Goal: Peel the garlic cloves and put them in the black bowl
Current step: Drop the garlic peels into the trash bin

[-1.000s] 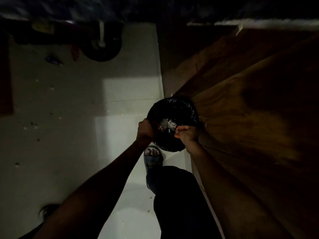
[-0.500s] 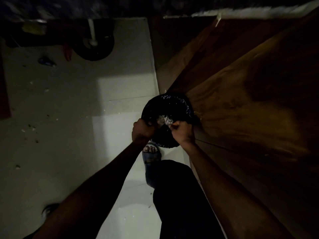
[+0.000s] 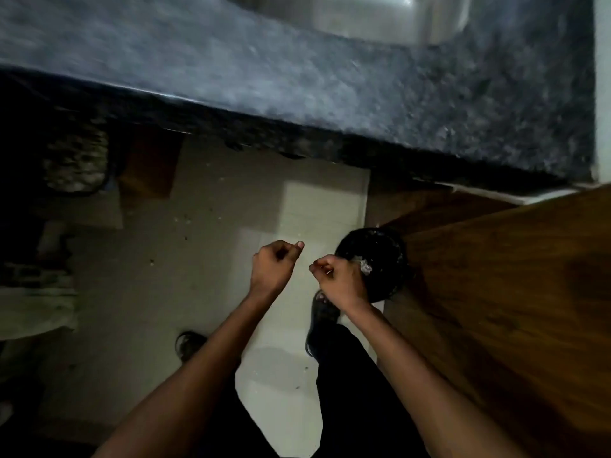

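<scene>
A black round container [image 3: 383, 256] lined with shiny plastic stands on the floor against the wooden cabinet. Pale papery scraps [image 3: 363, 267] lie inside it. My left hand [image 3: 274, 266] hovers to the left of the container with its fingers curled in; nothing shows in it. My right hand [image 3: 337, 279] is held above the container's near left rim, fingers curled too, and I see nothing in its grip. The two hands are a little apart. No garlic clove is visible.
A dark speckled stone counter [image 3: 297, 77] with a steel sink [image 3: 396, 18] overhangs at the top. A brown wooden cabinet side [image 3: 496, 292] fills the right. My sandalled foot [image 3: 322, 312] stands on the pale tiled floor [image 3: 297, 209] beside the container.
Both hands have lifted off the container's rim and drawn back to the left. The view has tilted up, so the counter and sink now show.
</scene>
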